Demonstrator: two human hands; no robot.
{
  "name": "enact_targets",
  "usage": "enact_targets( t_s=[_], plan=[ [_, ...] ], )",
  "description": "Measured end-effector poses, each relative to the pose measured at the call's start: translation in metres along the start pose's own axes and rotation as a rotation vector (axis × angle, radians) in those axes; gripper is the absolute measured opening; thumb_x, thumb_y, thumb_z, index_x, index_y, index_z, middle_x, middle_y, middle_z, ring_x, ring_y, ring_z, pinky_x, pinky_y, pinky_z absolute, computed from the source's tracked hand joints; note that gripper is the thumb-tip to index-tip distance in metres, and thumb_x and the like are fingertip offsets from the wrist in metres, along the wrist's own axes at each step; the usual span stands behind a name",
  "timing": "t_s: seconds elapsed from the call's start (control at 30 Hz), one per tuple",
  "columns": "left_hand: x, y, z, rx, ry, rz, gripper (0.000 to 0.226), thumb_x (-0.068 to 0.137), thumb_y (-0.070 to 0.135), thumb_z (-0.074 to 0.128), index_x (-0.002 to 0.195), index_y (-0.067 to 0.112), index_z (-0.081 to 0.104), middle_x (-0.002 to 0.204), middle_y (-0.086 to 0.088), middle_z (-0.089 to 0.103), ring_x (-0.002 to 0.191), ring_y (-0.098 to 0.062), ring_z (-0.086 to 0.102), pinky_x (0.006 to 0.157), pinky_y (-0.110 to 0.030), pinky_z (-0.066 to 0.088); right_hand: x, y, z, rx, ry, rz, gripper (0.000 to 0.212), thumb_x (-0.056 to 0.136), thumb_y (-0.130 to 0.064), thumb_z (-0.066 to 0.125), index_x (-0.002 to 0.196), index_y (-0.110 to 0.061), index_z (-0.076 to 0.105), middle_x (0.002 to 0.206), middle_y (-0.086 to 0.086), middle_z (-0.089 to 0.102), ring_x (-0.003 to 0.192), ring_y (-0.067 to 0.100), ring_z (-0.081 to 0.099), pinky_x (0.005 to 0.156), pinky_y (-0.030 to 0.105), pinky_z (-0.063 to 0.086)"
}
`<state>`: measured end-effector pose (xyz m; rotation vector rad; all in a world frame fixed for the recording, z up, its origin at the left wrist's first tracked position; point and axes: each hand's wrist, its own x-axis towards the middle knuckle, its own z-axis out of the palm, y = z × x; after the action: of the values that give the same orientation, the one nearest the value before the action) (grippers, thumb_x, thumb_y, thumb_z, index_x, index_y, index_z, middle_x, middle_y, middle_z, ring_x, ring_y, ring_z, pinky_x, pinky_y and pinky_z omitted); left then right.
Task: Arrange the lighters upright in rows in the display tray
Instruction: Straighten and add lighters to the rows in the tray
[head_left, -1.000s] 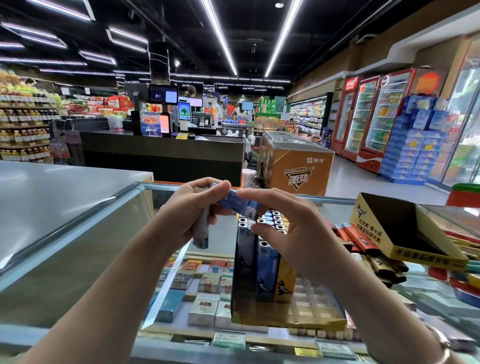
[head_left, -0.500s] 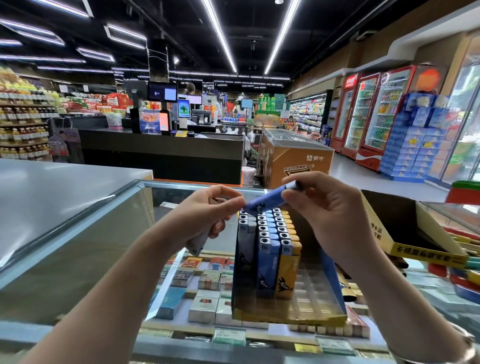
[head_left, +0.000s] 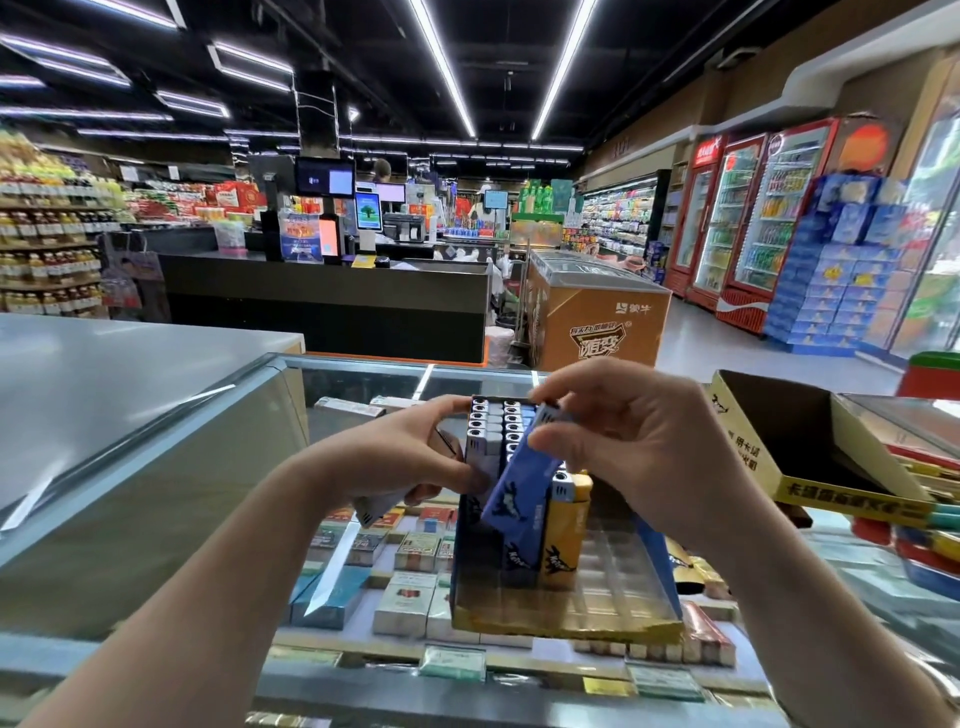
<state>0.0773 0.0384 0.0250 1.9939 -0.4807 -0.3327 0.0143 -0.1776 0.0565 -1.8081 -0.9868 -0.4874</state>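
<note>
While tilted, the blue lighter (head_left: 521, 475) bears a dark animal print.

Left hand (head_left: 410, 457) gripping, right hand (head_left: 639, 441) pinching

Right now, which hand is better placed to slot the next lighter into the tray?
Right. The right hand already pinches the blue lighter, tilted over the display tray; the left hand grips a grey lighter beside it.

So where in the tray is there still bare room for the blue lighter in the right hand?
Free: the display tray's clear slots right of the yellow lighter, and its front strip. Crowded: the back-left rows of standing lighters, where the left hand rests and the right hand pinches the blue lighter.
</note>
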Motion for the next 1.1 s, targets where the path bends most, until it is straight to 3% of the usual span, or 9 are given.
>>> enact_targets(
  t_s=[0.13, 0.3, 0.73, 1.0, 1.1],
  plan=[
    [0.001, -0.001, 0.000, -0.004, -0.002, 0.002, 0.067, 0.064, 0.023, 0.082, 0.109, 0.050, 0.040, 0.077, -0.010, 0.066, 0.068, -0.022, 0.056, 0.061, -0.035, 0.043, -0.001, 0.000, 0.001, -0.187, -0.149, -0.015, 0.017, 0.074, -0.018, 0.076, 0.089, -0.019, 0.069, 0.070, -0.015, 0.059, 0.066, 0.000, 0.056, 0.061, 0.011, 0.044],
    [0.001, 0.000, 0.001, 0.002, -0.013, -0.006, 0.061, 0.073, 0.014, 0.076, 0.103, 0.050, 0.038, 0.058, 0.001, 0.063, 0.051, -0.008, 0.053, 0.044, -0.019, 0.041, -0.001, 0.000, 0.006, -0.344, -0.289, -0.026, 0.015, 0.075, -0.015, 0.076, 0.088, -0.016, 0.068, 0.074, -0.021, 0.054, 0.071, 0.002, 0.055, 0.065, 0.015, 0.045],
    [-0.001, 0.001, 0.002, 0.041, 0.032, -0.005, 0.061, 0.070, 0.018, 0.079, 0.100, 0.053, 0.039, 0.067, 0.002, 0.067, 0.058, -0.009, 0.057, 0.051, -0.022, 0.047, 0.000, -0.002, 0.011, -0.394, -0.271, -0.021, 0.016, 0.075, -0.018, 0.076, 0.088, -0.017, 0.067, 0.076, -0.023, 0.049, 0.078, 0.002, 0.049, 0.069, 0.016, 0.040],
    [-0.001, 0.000, 0.003, -0.002, 0.004, -0.010, 0.063, 0.072, 0.017, 0.078, 0.100, 0.055, 0.037, 0.065, 0.002, 0.068, 0.054, -0.008, 0.056, 0.047, -0.021, 0.044, 0.001, 0.002, 0.006, -0.384, -0.279, -0.002, 0.014, 0.073, -0.021, 0.078, 0.081, -0.018, 0.068, 0.075, -0.018, 0.052, 0.083, 0.005, 0.044, 0.073, 0.019, 0.038],
    [-0.002, 0.001, 0.002, -0.007, 0.008, -0.022, 0.063, 0.071, 0.017, 0.078, 0.100, 0.055, 0.037, 0.067, 0.001, 0.068, 0.057, -0.010, 0.056, 0.049, -0.022, 0.044, 0.001, 0.002, 0.006, -0.410, -0.317, 0.005, 0.013, 0.074, -0.021, 0.077, 0.084, -0.018, 0.068, 0.078, -0.019, 0.049, 0.084, 0.003, 0.042, 0.072, 0.015, 0.035]
  ],
)
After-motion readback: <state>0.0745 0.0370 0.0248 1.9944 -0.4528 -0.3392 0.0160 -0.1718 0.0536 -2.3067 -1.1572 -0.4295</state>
